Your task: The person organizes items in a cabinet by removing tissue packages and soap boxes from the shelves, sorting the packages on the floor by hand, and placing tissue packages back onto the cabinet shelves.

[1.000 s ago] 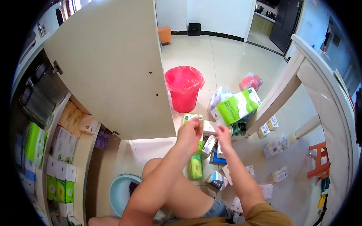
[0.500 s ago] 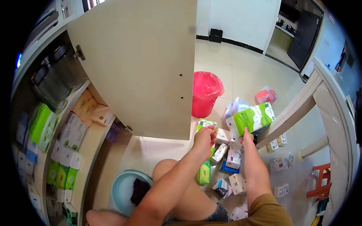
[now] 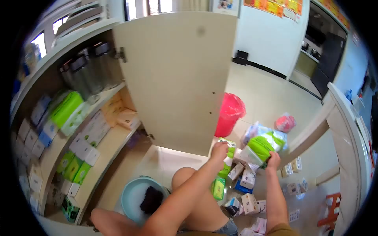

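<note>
My right hand (image 3: 273,160) grips the near edge of a green and white tissue pack (image 3: 261,148), which is tilted above other packs on the floor. My left hand (image 3: 219,152) is closed, its fingers curled beside a green and white pack (image 3: 229,152); whatever is in them, if anything, is hidden. Just below that hand lies another green pack (image 3: 218,188). Between my arms are several small tissue packs, among them a white one (image 3: 247,178) lying over a blue pack (image 3: 243,186).
An open cabinet door (image 3: 177,78) stands ahead, with a pink bin (image 3: 229,114) behind it. On the left, cabinet shelves (image 3: 114,145) hold tissue packs and glass jars. A blue basin (image 3: 128,196) with dark cloth sits by my leg. A white table frame (image 3: 334,114) rises at right.
The view has tilted upward and turned left. The green pack in my right hand has tipped and shifted left. My left hand has curled more tightly near the floor pack.
</note>
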A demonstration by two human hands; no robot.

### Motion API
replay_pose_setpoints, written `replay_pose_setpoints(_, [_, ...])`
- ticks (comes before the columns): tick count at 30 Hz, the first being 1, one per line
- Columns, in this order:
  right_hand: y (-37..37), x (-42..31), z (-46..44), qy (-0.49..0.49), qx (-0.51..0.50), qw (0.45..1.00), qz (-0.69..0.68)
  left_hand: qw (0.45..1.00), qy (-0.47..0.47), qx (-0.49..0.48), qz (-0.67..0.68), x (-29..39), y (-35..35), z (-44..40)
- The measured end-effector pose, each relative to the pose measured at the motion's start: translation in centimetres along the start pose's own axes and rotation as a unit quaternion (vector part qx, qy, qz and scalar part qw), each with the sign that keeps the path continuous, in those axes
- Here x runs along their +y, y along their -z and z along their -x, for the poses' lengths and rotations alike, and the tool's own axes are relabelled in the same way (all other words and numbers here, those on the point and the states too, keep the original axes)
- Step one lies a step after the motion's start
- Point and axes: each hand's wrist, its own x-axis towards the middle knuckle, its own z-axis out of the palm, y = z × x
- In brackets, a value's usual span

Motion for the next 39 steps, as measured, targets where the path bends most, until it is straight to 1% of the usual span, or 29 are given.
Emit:
replay_pose_setpoints(1, [0.4,-0.7,0.6,0.072,-0.007,0.996,0.061,0.999,-0.035,-0.002,-0.030,0.1,-0.2,0.5])
replay_pose_setpoints(2, [0.2,-1.3,1.7,0.133,0.012,0.989,0.063,0.996,-0.055,-0.030,-0.063,-0.7,0.0,-0.2])
replay_pose_setpoints(3, [0.0,-2.6,3.1,0.022,-0.009,0.996,-0.083,0.991,-0.075,-0.057,-0.098,-1.5,0.4,-1.2])
replay_pose_setpoints(5, [0.2,-4.4,5.7,-0.027,-0.045,0.991,-0.120,0.972,-0.091,-0.122,-0.180,-1.9,0.7,-1.1])
replay_pose_setpoints(6, [-0.4,-5.9,7.6,-0.005,-0.057,0.987,-0.151,0.970,-0.078,-0.133,-0.190,-0.8,0.6,0.2])
replay_pose_setpoints(8, [-0.9,-5.8,9.5,0.031,-0.018,0.989,-0.144,0.965,-0.059,-0.149,-0.208,0.5,0.5,2.4])
replay_pose_setpoints(9, [-1.8,-8.2,11.4,0.030,-0.030,0.987,-0.152,0.966,-0.068,-0.138,-0.208,1.5,0.6,3.8])
replay_pose_setpoints(11, [-2.3,-12.9,15.7,-0.010,-0.151,0.971,-0.183,0.962,0.030,-0.254,-0.090,2.8,0.9,6.4])
replay_pose_setpoints(12, [-2.4,-14.0,16.9,-0.010,-0.158,0.969,-0.188,0.960,0.008,-0.228,-0.163,2.8,1.6,7.0])
replay_pose_setpoints(13, [-2.5,-14.9,17.8,-0.002,-0.174,0.972,-0.156,0.961,0.001,-0.222,-0.164,3.1,2.3,8.1])
replay_pose_setpoints(15, [-2.7,-15.8,18.9,0.013,-0.196,0.972,-0.128,0.972,-0.032,-0.217,-0.086,4.2,3.5,11.0])
replay_pose_setpoints(16, [-2.4,-15.5,19.4,0.046,-0.228,0.968,-0.098,0.972,-0.042,-0.215,-0.087,5.2,4.0,13.0])
replay_pose_setpoints(18, [-2.4,-14.9,20.7,0.079,-0.264,0.959,-0.071,0.972,-0.116,-0.125,-0.164,6.9,5.4,17.0])
replay_pose_setpoints(19, [-2.7,-14.6,21.5,0.090,-0.297,0.944,-0.116,0.971,-0.122,-0.119,-0.164,6.7,6.6,17.8])
replay_pose_setpoints(21, [-5.2,-14.9,23.7,0.118,-0.341,0.912,-0.195,0.966,-0.250,-0.032,-0.056,5.7,9.1,19.7])
replay_pose_setpoints(22, [-6.3,-16.7,25.1,0.115,-0.363,0.902,-0.202,0.965,-0.255,-0.026,-0.055,6.0,9.9,20.7])
replay_pose_setpoints(24, [-8.5,-19.2,26.4,0.113,-0.390,0.888,-0.216,0.929,-0.364,0.064,-0.039,6.7,10.9,23.0])
replay_pose_setpoints(25, [-9.4,-19.8,26.8,0.116,-0.451,0.858,-0.217,0.926,-0.370,0.068,-0.039,7.1,11.4,24.0])
replay_pose_setpoints(26, [-10.0,-20.2,26.7,0.118,-0.505,0.828,-0.212,0.906,-0.410,0.102,-0.034,7.5,11.7,24.7])
replay_pose_setpoints(27, [-12.6,-19.4,26.8,0.196,-0.551,0.791,-0.180,0.874,-0.462,0.146,-0.030,8.2,12.5,25.5])
replay_pose_setpoints(28, [-13.7,-20.2,27.6,0.210,-0.554,0.778,-0.210,0.871,-0.467,0.151,-0.029,8.7,13.2,26.2])
replay_pose_setpoints(29, [-14.6,-20.9,28.3,0.221,-0.551,0.769,-0.237,0.846,-0.498,0.185,-0.047,9.2,13.7,26.5])
replay_pose_setpoints(30, [-16.0,-21.7,29.2,0.221,-0.563,0.758,-0.244,0.810,-0.535,0.232,-0.063,9.9,14.4,27.2])
replay_pose_setpoints(32, [-17.9,-23.2,30.0,0.145,-0.640,0.709,-0.258,0.770,-0.578,0.261,-0.071,10.9,14.8,27.8])
replay_pose_setpoints(33, [-19.2,-24.0,30.2,0.169,-0.660,0.686,-0.255,0.751,-0.594,0.277,-0.083,11.4,15.1,28.0])
replay_pose_setpoints(34, [-20.3,-24.7,30.9,0.163,-0.667,0.679,-0.261,0.747,-0.597,0.282,-0.083,12.2,15.4,28.4])
replay_pose_setpoints(36, [-22.8,-26.6,32.3,0.162,-0.678,0.663,-0.273,0.701,-0.636,0.312,-0.081,14.5,16.0,28.9])
replay_pose_setpoints(37, [-23.8,-27.5,32.8,0.133,-0.689,0.652,-0.287,0.698,-0.639,0.314,-0.081,15.6,16.2,29.1])
replay_pose_setpoints(39, [-26.0,-29.0,33.4,0.105,-0.701,0.638,-0.302,0.662,-0.656,0.337,-0.133,17.5,16.8,28.9])
